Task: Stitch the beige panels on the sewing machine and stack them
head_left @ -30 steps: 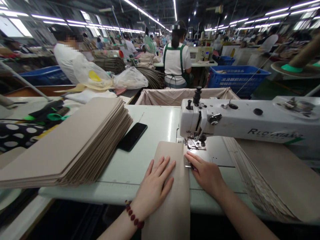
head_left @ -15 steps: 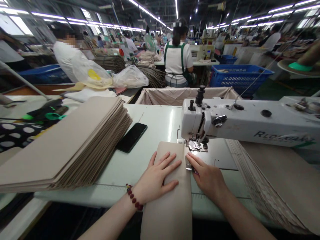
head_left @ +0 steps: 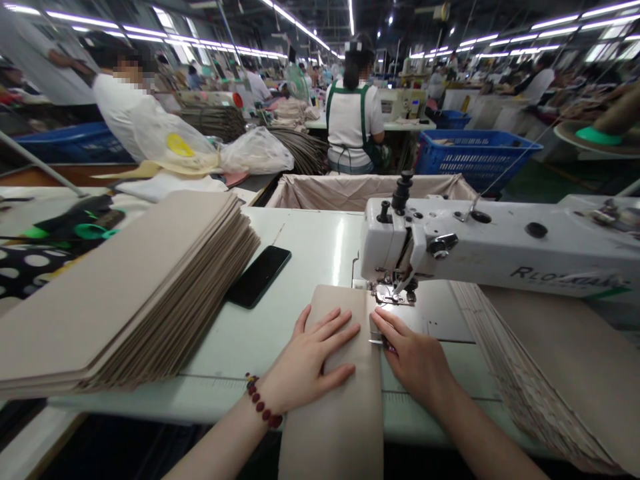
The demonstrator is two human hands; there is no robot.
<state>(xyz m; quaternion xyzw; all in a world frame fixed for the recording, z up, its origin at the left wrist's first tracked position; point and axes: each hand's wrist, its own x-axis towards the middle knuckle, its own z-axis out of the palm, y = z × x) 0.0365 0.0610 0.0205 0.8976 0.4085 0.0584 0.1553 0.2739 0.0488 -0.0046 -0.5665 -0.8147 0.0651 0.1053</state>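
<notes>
A long beige fabric panel (head_left: 333, 440) with rounded corners lies on the sewing table and hangs over its front edge. My left hand (head_left: 313, 357) rests flat on it, fingers spread. Along the panel's right edge, my right hand (head_left: 413, 357) touches with its fingertips, just in front of the presser foot (head_left: 395, 293). Curled in that hand is a small metal tool, apparently thread snips (head_left: 376, 342); only the pointed tip shows clearly. The white sewing machine (head_left: 480, 243) stands behind and to the right. The panel's far end lies just left of the foot.
A tall stack of beige panels (head_left: 150, 267) stands on the left, with a black phone (head_left: 260, 277) beside it. More panels (head_left: 560, 360) lie under the machine arm at right. Behind the table are a cloth-lined bin (head_left: 320, 190), a blue crate (head_left: 475, 157) and seated co-workers.
The view has shifted slightly, so the stack and phone sit a little further left. Both hands and the panel hold almost the same place by the presser foot.
</notes>
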